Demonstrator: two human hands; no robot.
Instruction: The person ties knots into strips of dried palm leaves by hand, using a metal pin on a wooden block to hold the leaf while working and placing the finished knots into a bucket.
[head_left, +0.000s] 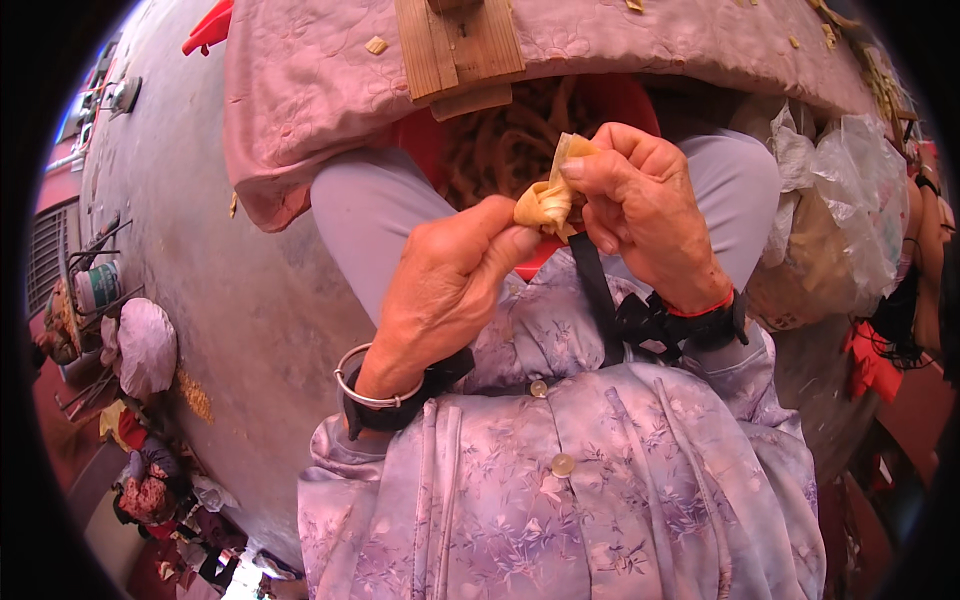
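Between my hands is a pale yellow flat strip (546, 204), wrapped into a small knot-like bundle with one end sticking up. The thumb and forefinger of my left hand (450, 281) pinch the bundle's left side. My right hand (643, 196) grips the upper end of the strip between thumb and fingers. Below them, between my knees, is a red basin (420, 139) with tan strips or bundles (517, 142) in it, partly hidden by my hands and a wooden block. The strip's exact material cannot be told.
Ahead, a pink quilted cloth (315, 97) carries a wooden block (457, 52) and yellow scraps (376, 45). A clear plastic bag (832, 217) of yellowish material stands at my right. Someone's arm (930, 255) shows beyond it. Left on the concrete floor are a pale bag (146, 346) and scattered grain-like bits (195, 396).
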